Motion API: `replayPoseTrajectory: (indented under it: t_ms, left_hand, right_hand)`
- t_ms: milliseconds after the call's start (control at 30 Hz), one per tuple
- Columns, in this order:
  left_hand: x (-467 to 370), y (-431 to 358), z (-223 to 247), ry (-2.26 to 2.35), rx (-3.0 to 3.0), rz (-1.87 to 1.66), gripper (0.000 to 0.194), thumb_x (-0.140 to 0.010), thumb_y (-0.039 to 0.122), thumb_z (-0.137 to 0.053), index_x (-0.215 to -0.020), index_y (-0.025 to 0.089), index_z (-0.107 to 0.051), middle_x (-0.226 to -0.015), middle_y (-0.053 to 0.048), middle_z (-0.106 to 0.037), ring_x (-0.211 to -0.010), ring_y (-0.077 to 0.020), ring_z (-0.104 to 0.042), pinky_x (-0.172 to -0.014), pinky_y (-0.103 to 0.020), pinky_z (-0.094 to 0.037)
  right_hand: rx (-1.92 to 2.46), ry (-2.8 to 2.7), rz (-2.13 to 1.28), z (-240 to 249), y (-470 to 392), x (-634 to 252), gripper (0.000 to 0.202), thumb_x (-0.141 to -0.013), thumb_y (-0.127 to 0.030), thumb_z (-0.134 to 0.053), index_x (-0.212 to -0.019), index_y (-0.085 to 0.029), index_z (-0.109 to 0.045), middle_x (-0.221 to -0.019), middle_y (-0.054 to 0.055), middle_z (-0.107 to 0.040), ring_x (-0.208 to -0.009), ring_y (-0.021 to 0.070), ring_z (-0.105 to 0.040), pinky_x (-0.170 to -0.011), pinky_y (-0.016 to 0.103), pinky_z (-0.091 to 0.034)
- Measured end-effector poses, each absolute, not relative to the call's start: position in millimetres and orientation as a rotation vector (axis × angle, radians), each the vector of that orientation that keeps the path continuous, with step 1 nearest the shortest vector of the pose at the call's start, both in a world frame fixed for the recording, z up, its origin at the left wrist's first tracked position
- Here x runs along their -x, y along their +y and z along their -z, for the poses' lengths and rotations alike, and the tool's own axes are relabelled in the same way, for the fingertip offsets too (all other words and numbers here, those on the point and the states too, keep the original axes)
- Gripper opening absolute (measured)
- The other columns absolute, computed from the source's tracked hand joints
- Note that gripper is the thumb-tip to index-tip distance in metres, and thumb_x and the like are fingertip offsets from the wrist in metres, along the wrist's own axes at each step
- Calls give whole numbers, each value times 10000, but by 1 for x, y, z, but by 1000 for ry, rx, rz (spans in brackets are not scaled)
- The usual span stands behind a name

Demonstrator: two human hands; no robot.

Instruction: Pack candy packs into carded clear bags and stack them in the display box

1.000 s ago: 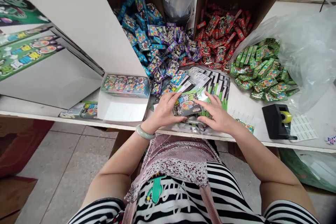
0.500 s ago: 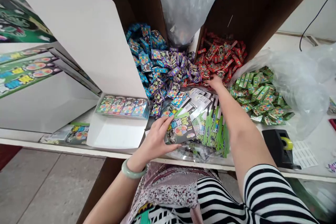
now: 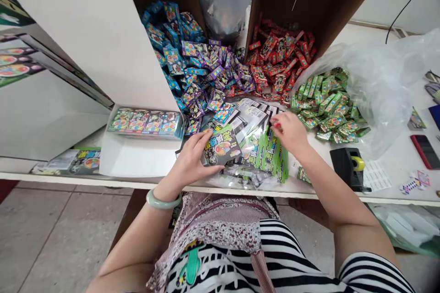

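Note:
My left hand (image 3: 194, 155) grips the near-left edge of a black printed pouch (image 3: 222, 146), its thumb below and its fingers above. A small blue box (image 3: 224, 112) lies just behind the pouch. My right hand (image 3: 290, 132) is closed on a small red box (image 3: 277, 125), mostly hidden by the fingers. It hovers over a fanned stack of green and black pouches (image 3: 261, 149) in clear plastic. Behind the hands, small packs are heaped by colour: blue (image 3: 173, 59), purple (image 3: 220, 62) and red (image 3: 278, 55). Green ones (image 3: 332, 105) lie to the right.
At left stands an open white display box (image 3: 137, 160) with a row of small packs (image 3: 146, 121) inside. Cardboard box walls (image 3: 309, 0) rise at the back. A plastic bag (image 3: 385, 82), tape dispenser (image 3: 347, 169), label sheet (image 3: 376, 176) and phone (image 3: 425, 152) are on the right.
My right hand has drawn back from the red heap towards the pouches, with a small red box in its fingers. My left hand still grips the pouch. The camera view has shifted.

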State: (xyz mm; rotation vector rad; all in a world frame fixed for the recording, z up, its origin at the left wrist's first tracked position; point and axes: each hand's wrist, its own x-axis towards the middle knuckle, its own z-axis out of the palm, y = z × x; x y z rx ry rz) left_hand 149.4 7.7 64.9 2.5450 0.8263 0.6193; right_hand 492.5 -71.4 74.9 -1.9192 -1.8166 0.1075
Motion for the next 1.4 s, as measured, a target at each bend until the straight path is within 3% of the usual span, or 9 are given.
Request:
replayPoseTrajectory:
  t_ms: [167, 267, 333, 533, 700, 867, 1033, 1200, 1400]
  left_hand:
    - [-150, 3, -66, 781, -2591, -561, 1005, -772, 595, -752, -1567, 212, -271, -1438, -187, -476, -1350, -358, -497, -1147, -538, -437]
    - [-147, 0, -66, 769, -2614, -533, 999, -775, 601, -746, -1564, 203, -279, -1433, -191, -487, -1331, -351, -511, -1140, -537, -443]
    - [-145, -1, -64, 775, -2622, -524, 994, -774, 602, -744, -1557, 187, -294, -1424, -201, -495, -1329, -359, -513, -1133, -543, -446]
    - [-149, -5, -56, 793, -2641, -481, 1010, -743, 577, -780, -1542, 162, -325, -1459, -231, -468, -1367, -397, -475, -1132, -566, -434]
    - [-160, -8, -61, 714, -2649, -516, 1027, -734, 547, -797, -1553, 174, -302, -1411, -208, -502, -1320, -383, -501, -1116, -567, -432]
    - [-167, -11, -63, 604, -2685, -527, 1011, -749, 552, -778, -1553, 166, -300, -1390, -204, -504, -1300, -376, -502, -1116, -559, -413]
    - [-168, -14, -59, 536, -2673, -483, 984, -749, 558, -771, -1529, 141, -342, -1390, -211, -507, -1303, -371, -496, -1121, -547, -410]
    - [-171, -18, -58, 610, -2594, -478, 1014, -718, 564, -801, -1533, 179, -336, -1397, -196, -508, -1316, -365, -500, -1129, -541, -417]
    - [-171, -17, -58, 691, -2554, -606, 993, -744, 544, -790, -1527, 138, -334, -1394, -208, -497, -1326, -356, -491, -1154, -524, -409]
  right_hand:
    - [1840, -1978, -421, -83, -84, -496, 600, -856, -430, -744, -1377, -208, -545, -1350, 135, -618, -1270, 360, -540, -1077, 555, -442]
    - [1919, -2054, -558, -81, -84, -515, 871, -712, -472, -866, -1444, -201, -481, -1534, 169, -446, -1448, 405, -349, -1175, 591, -323]
    - [1996, -2074, -628, -73, -88, -515, 962, -652, -508, -893, -1453, -195, -463, -1556, 192, -398, -1457, 437, -319, -1164, 622, -322]
    - [2016, -1830, -361, -59, -114, -480, 644, -746, -344, -751, -1332, -172, -546, -1309, 184, -557, -1243, 403, -530, -1057, 589, -449]
    - [1577, -2013, -89, -104, -129, -457, 615, -834, -289, -687, -1416, -245, -491, -1442, 129, -492, -1333, 364, -453, -1142, 579, -366]
    - [1576, -2424, -156, -130, -132, -441, 510, -841, -161, -649, -1346, -175, -581, -1449, 153, -520, -1266, 391, -488, -1056, 593, -454]
    - [1541, -2460, -457, -122, -125, -445, 604, -819, -200, -699, -1398, -225, -532, -1494, 137, -485, -1353, 373, -458, -1130, 590, -406]
    - [1501, -2196, -656, -110, -115, -444, 791, -785, -374, -791, -1468, -247, -413, -1531, 146, -402, -1416, 348, -417, -1167, 554, -388]
    - [1532, -2085, -613, -103, -123, -428, 460, -947, -412, -603, -1371, -245, -547, -1426, 148, -567, -1488, 370, -298, -1198, 667, -213]
